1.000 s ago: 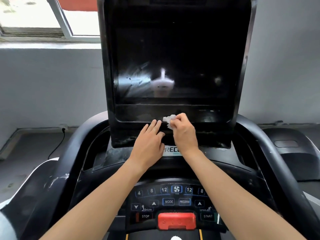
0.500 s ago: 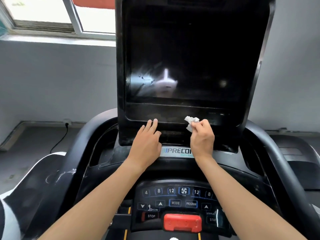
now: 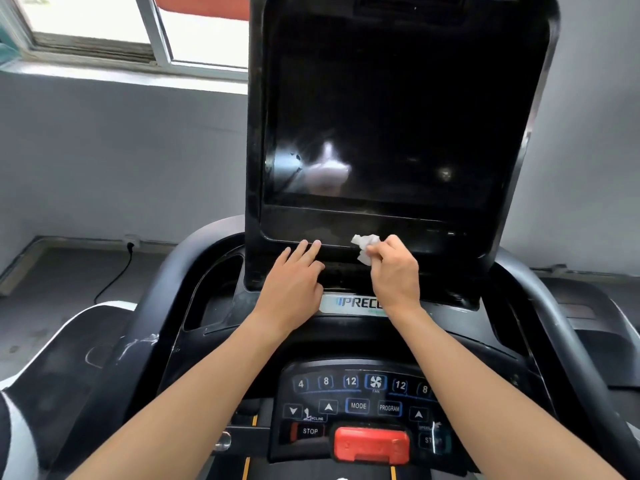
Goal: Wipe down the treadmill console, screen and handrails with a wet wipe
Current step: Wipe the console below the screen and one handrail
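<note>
A black treadmill screen stands upright ahead, with a smeared glare patch at its lower left. My right hand pinches a crumpled white wet wipe against the dark bezel strip just under the screen. My left hand rests flat on the same lower bezel, fingers straight and pointing up. Below my forearms lies the button console with a red stop clip. Curved black handrails run down the left and right.
A grey wall fills the background, with a window at the upper left. A black cable hangs from a socket at the floor on the left. Another machine's deck sits to the right.
My right hand has slid the wipe rightward along the bezel under the screen. The left hand has stayed put. My view has shifted slightly left and up.
</note>
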`<state>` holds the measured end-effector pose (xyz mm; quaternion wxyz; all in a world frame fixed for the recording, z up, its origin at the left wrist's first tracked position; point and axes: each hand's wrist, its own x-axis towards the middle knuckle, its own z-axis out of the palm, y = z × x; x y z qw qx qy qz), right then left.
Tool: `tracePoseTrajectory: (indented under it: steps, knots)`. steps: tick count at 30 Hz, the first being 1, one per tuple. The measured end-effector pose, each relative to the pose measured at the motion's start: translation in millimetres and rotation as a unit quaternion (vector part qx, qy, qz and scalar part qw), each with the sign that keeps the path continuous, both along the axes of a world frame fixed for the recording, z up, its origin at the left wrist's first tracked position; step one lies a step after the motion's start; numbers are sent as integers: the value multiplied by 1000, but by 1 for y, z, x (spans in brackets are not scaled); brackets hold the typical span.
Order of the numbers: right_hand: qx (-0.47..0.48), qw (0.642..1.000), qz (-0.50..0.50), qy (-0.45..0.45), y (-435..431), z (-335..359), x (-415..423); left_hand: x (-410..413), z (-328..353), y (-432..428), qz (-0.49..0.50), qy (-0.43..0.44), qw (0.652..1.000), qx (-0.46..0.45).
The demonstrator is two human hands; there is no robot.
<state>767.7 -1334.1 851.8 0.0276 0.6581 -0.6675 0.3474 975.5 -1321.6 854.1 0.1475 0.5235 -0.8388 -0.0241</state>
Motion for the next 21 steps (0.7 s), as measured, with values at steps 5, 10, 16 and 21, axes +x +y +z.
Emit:
tracePoseTrajectory:
  steps: [5,10,16,21]
  knots:
    - [34,999,21,-29,-6,10,28,18,-2,6,49,-12,998,-33]
    - [89,990,109,-28,-30,28,76,39,5,5,126,-57,990,-32]
    - [51,995,89,-19,-29,26,69,60,-4,-1,146,-54,988,5]
    - [-9,998,45,-39,-23,19,67,64,-10,-2,126,-40,991,31]
